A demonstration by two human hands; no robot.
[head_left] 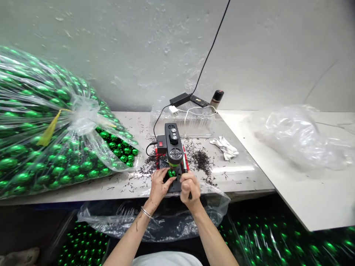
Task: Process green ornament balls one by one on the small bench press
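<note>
A small black bench drill press (173, 144) with a red switch stands on the table in front of me. Under its head sits a shiny green ball (172, 173), partly covered by my fingers. My left hand (160, 181) pinches this ball between thumb and fingers on the press's base. My right hand (190, 187) is wrapped round the black grip of the press's lever (184, 162), to the right of the ball. Dark shavings (202, 159) lie scattered around the machine, thickest on its right.
A big clear bag (83, 114) of green balls fills the left. Behind the press are a clear plastic tray (198, 125), a power adapter (179, 99) and a black-capped bottle (217, 99). White gloves (225, 147) and crumpled plastic (299, 133) lie right. Loose plastic (116, 221) hangs below the table edge.
</note>
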